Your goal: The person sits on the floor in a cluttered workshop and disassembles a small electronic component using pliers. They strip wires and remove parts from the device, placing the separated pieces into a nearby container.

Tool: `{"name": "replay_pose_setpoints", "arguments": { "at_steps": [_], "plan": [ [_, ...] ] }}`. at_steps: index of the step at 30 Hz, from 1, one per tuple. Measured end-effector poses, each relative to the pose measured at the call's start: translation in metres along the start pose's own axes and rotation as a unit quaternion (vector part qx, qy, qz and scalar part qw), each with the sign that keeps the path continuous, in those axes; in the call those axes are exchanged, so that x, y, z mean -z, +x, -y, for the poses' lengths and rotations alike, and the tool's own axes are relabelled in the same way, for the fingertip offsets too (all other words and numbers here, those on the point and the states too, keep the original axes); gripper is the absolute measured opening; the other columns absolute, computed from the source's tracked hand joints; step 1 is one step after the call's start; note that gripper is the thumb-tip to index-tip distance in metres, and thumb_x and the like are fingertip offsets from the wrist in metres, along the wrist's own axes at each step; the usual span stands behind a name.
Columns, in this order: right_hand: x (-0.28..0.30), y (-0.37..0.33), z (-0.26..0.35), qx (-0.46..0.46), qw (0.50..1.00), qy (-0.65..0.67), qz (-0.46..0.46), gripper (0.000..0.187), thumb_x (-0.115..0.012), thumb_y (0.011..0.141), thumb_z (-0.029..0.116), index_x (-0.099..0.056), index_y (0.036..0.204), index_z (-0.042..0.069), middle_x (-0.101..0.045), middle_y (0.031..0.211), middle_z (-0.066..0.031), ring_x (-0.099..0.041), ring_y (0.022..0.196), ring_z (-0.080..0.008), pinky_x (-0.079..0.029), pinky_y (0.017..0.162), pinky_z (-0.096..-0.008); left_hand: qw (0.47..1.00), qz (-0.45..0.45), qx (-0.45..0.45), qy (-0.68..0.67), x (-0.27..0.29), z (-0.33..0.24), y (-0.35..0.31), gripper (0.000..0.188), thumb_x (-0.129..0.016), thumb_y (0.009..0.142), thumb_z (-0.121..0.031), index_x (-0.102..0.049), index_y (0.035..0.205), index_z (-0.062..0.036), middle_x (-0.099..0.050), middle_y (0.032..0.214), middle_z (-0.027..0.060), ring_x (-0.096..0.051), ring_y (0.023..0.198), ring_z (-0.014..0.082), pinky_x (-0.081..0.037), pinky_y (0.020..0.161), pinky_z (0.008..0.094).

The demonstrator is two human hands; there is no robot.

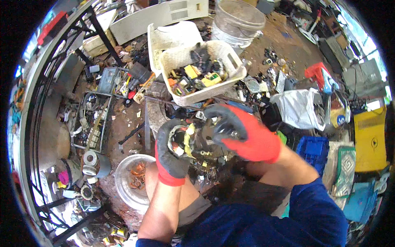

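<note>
Bare, reddish-brown dirt ground forms the work area, littered throughout with scrap electrical parts. At far left, a black metal frame curves along the edge, with small motor parts beside it. Lower left sits a round, shiny metal bowl holding coppery wire scraps.

Left hand, in a red glove with a dark, textured palm coating, rises from a bare forearm at the lower edge. Its fingers are curled firmly around a round motor part: a grey metal ring with yellow insulation and pale winding ends showing. That part is held at centre frame, above the ground, just below the basket.

Above it stands a white plastic lattice basket, rectangular, filled with yellow and black components. Behind it are a white tub and a clear round bucket.

Right hand, gloved alike, comes in from a blue sleeve, wrist bent, dark fingers hooked toward the motor part's right side. Motion blur prevents telling whether it grips anything.

Further right lie a crumpled white plastic bag, a blue crate and a yellow panel.
</note>
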State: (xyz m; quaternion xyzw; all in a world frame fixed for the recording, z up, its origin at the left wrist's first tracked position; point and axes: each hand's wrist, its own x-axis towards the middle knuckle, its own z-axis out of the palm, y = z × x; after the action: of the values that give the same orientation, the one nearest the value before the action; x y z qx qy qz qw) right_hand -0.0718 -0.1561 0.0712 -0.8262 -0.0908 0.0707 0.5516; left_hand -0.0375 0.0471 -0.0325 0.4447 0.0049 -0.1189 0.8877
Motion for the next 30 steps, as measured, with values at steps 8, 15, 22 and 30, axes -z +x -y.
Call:
{"name": "replay_pose_setpoints", "arguments": {
  "at_steps": [8,15,22,30],
  "plan": [
    [-0.043,-0.06,-0.072,0.112,0.991,0.013,-0.077,0.056,-0.07,0.085,0.008,-0.05,0.137,0.001,-0.062,0.127,-0.0149,-0.059,0.118,-0.023,-0.045,0.103,-0.0379,0.935,0.176,0.238,-0.196,-0.007,-0.002,-0.035,0.063,-0.044,0.096,-0.06,-0.063,0.121,-0.0046,-0.07,0.109,0.0106,-0.068,0.094,0.0272,-0.059,0.075,0.0389],
    [-0.052,-0.076,-0.071,0.079,0.981,0.163,-0.072,0.037,-0.07,0.085,0.014,-0.062,0.119,0.002,-0.069,0.114,-0.0149,-0.065,0.106,-0.0242,-0.048,0.096,-0.0361,0.967,0.073,0.193,-0.15,-0.01,0.006,-0.046,0.061,-0.049,0.095,-0.058,-0.064,0.119,-0.0043,-0.07,0.106,0.0115,-0.069,0.09,0.0259,-0.06,0.071,0.0359],
    [-0.055,-0.083,-0.074,0.041,0.981,0.164,-0.096,0.022,-0.068,0.084,0.011,-0.065,0.105,0.001,-0.07,0.097,-0.0116,-0.065,0.092,-0.0193,-0.051,0.086,-0.0343,0.975,0.148,0.163,-0.036,-0.015,0.006,-0.053,0.055,-0.051,0.095,-0.052,-0.063,0.118,-0.0028,-0.07,0.104,0.0096,-0.066,0.095,0.0242,-0.055,0.084,0.0365],
    [-0.064,-0.077,-0.079,-0.032,0.913,0.391,-0.114,0.011,-0.064,0.089,0.009,-0.063,0.097,0.002,-0.064,0.087,-0.0043,-0.06,0.081,-0.0103,-0.05,0.072,-0.0282,0.974,0.17,0.149,-0.014,-0.011,0.014,-0.042,0.044,-0.054,0.095,-0.041,-0.063,0.113,-0.0018,-0.068,0.102,0.0095,-0.065,0.094,0.0211,-0.053,0.085,0.034]
  ]
}}
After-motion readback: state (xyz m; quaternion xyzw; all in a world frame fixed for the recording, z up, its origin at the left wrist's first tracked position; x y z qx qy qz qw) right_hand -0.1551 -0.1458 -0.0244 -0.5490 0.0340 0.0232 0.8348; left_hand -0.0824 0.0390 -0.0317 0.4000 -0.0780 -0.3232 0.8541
